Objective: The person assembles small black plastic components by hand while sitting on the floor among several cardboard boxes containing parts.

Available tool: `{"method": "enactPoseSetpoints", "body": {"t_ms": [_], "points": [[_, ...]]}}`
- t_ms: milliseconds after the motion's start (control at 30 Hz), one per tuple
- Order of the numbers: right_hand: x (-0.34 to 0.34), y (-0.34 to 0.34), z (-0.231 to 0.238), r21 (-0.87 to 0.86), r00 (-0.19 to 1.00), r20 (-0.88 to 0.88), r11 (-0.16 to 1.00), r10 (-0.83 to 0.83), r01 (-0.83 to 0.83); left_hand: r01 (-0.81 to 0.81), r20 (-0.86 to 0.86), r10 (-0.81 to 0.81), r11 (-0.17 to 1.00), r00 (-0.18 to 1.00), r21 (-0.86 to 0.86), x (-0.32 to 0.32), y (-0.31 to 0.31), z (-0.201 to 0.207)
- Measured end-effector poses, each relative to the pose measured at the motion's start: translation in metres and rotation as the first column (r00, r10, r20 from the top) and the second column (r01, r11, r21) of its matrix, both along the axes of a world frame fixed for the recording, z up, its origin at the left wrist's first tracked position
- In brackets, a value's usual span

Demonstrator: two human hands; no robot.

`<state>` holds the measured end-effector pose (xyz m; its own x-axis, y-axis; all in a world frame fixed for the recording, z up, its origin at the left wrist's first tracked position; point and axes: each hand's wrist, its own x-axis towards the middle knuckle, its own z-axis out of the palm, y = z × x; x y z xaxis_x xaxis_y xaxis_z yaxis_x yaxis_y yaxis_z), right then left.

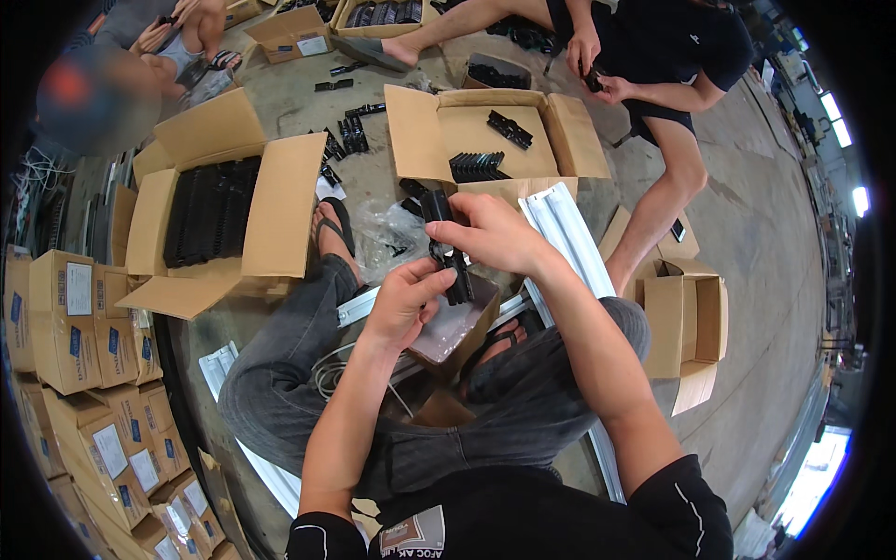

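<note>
Between both hands, above my lap, is a long black plastic or metal bracket-like part (459, 289), held tilted. My right hand (495, 230) grips its upper end, thumb laid across it. The fingers of my left hand (403, 301) pinch its lower portion; the exact joint between the fingers is partly hidden. Under the hands stands a small carton (481, 327) with clear plastic at its top. Straight ahead, an open carton (420, 131) contains a row of similar black parts (478, 167) and one lying apart (510, 130).
At left, an open carton (285, 205) is packed with black parts; labelled boxes (65, 317) are stacked nearer. White metal profiles (569, 229) lie beside my right arm. An open carton (665, 322) stands at right. Two people sit across, one handling a black part (593, 82).
</note>
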<state>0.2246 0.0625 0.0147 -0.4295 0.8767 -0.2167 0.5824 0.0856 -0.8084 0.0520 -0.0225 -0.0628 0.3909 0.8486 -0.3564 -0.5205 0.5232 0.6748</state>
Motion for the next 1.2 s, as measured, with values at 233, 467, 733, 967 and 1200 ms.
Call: {"method": "enactPoseSetpoints", "body": {"t_ms": [233, 467, 733, 967, 1200], "points": [[-0.001, -0.002, 0.004, -0.144, 0.998, -0.048, 0.989, 0.027, -0.034, -0.02, -0.054, 0.022, 0.999, 0.998, 0.036, 0.002, 0.001, 0.004], [0.001, -0.001, 0.001, -0.228, 0.996, -0.083, 0.973, -0.033, 0.013, -0.008, -0.113, 0.02, 0.995, 0.993, 0.101, 0.005, 0.0, 0.007], [-0.007, -0.005, 0.009, -0.42, 0.963, -0.24, 0.907, -0.126, 0.015, -0.129, -0.024, 0.132, 0.985, 0.991, 0.112, 0.003, 0.004, 0.007], [-0.003, -0.003, 0.002, -0.346, 0.976, -0.175, 0.936, -0.131, 0.063, -0.105, -0.076, 0.11, 0.992, 0.991, 0.076, 0.009, 0.005, 0.013], [-0.017, -0.006, -0.004, -0.379, 0.97, -0.194, 0.923, -0.144, 0.061, -0.092, -0.006, 0.093, 0.992, 0.996, 0.092, -0.006, 0.005, 0.007]]}}
